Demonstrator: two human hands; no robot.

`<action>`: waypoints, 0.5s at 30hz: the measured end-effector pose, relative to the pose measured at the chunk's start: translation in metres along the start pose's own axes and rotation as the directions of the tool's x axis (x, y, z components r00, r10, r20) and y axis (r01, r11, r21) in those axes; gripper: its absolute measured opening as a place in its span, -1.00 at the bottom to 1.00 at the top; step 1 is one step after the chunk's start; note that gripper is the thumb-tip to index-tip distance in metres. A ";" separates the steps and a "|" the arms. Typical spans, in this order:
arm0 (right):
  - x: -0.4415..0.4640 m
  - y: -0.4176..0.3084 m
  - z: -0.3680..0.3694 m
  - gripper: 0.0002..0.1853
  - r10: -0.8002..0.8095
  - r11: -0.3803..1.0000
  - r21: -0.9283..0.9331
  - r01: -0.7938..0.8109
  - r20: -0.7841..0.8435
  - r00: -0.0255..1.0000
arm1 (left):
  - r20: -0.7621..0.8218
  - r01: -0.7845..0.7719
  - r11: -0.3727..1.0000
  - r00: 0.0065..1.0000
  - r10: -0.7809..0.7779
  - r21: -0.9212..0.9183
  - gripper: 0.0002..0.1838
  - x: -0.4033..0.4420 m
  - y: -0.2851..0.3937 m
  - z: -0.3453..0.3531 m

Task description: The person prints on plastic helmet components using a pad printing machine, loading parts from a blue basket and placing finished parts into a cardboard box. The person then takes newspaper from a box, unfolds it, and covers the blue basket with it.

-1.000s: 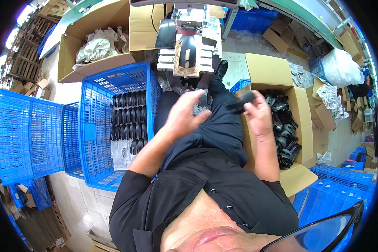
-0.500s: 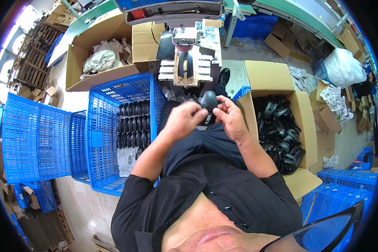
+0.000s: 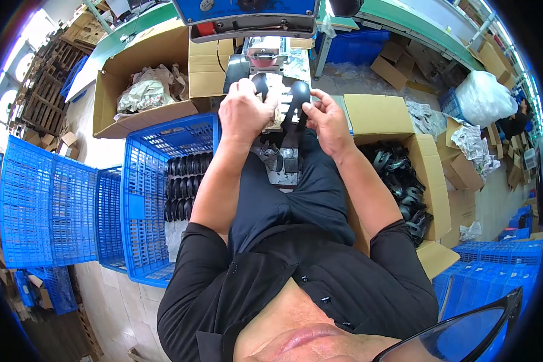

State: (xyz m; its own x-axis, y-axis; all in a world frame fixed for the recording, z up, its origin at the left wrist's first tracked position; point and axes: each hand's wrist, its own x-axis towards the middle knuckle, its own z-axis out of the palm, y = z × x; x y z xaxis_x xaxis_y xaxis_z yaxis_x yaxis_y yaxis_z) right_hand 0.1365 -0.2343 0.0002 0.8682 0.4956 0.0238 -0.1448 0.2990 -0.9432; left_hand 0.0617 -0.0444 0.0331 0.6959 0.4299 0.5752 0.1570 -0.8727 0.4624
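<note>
My left hand (image 3: pixel 242 114) is closed round a dark, glossy curved part (image 3: pixel 260 85) at the front of the machine's fixture. Close beside it, to the right, my right hand (image 3: pixel 330 125) pinches another black part (image 3: pixel 299 93) with a rounded top and a narrower lower end. Both parts are held up over the fixture, which my hands largely cover. Behind them stands the machine's head (image 3: pixel 263 53).
A blue crate (image 3: pixel 140 241) with rows of black parts stands at the left. An open carton (image 3: pixel 435 181) of loose black parts is at the right. Another carton (image 3: pixel 111 123) holds crumpled paper. A person (image 3: pixel 516 120) is at the far right.
Both hands have moved forward to the fixture. The black part in my right hand has moved with it. My left hand has closed on a dark part there.
</note>
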 end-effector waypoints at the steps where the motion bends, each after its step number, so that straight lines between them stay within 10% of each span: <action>1: 0.006 -0.002 0.007 -0.51 -0.010 1.000 -0.026 0.010 0.005 1.000 | -0.010 0.026 0.999 1.000 -0.026 -0.018 -0.54 -0.004 -0.002 -0.008; 11: 0.075 0.050 0.055 -0.46 -0.202 0.887 -0.431 0.166 -0.037 0.979 | -0.049 0.184 0.982 0.981 -0.186 -0.037 -0.62 -0.079 -0.080 -0.039; 15: 0.047 0.055 0.029 -0.48 -0.113 0.981 -0.168 0.100 -0.069 0.991 | 0.015 0.409 0.912 0.912 -0.409 -0.039 -0.62 -0.129 -0.143 -0.054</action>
State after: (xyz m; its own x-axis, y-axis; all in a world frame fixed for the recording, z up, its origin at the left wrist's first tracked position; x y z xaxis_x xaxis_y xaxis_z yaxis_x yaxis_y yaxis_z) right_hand 0.1554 -0.1705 -0.0410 0.9099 0.4009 0.1071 0.0246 0.2054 -0.9784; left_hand -0.0883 0.0371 -0.0710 0.5815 0.7456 0.3255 0.4005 -0.6106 0.6832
